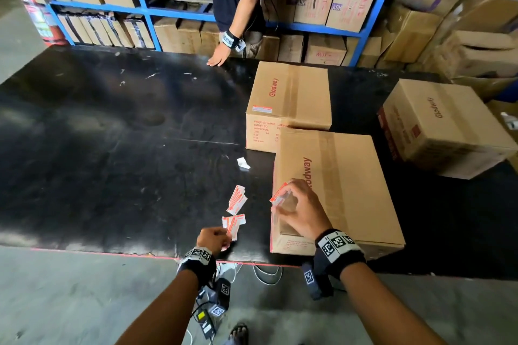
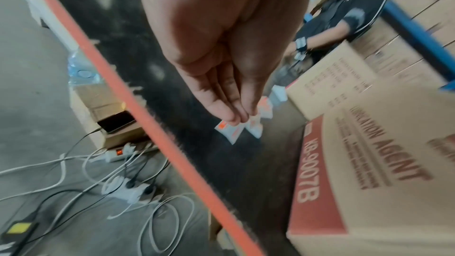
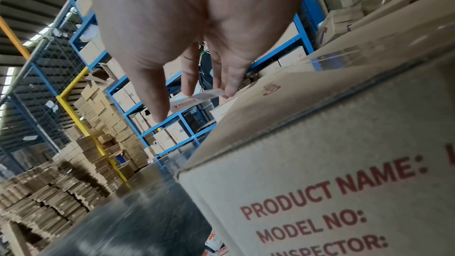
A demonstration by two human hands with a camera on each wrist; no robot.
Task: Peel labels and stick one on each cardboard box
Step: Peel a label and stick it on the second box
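Observation:
Three Glodway cardboard boxes stand on the black table (image 1: 112, 134): a near box (image 1: 344, 190), a far box (image 1: 291, 92) with a label (image 1: 262, 109) stuck on its top corner, and a right box (image 1: 443, 126). My right hand (image 1: 281, 199) pinches a peeled red-and-white label (image 1: 279, 193) just above the near box's front left top corner; the right wrist view shows that label (image 3: 194, 99) between thumb and fingers. My left hand (image 1: 226, 237) pinches a label sheet (image 2: 229, 131) at the loose label pile (image 1: 236, 200) near the table's front edge.
A white backing scrap (image 1: 243, 163) lies left of the near box. Another person's hand (image 1: 220, 56) rests on the far table edge. Blue shelving (image 1: 179, 12) packed with cartons stands behind. Cables and power strips (image 2: 128, 188) lie on the floor below the red-edged table front.

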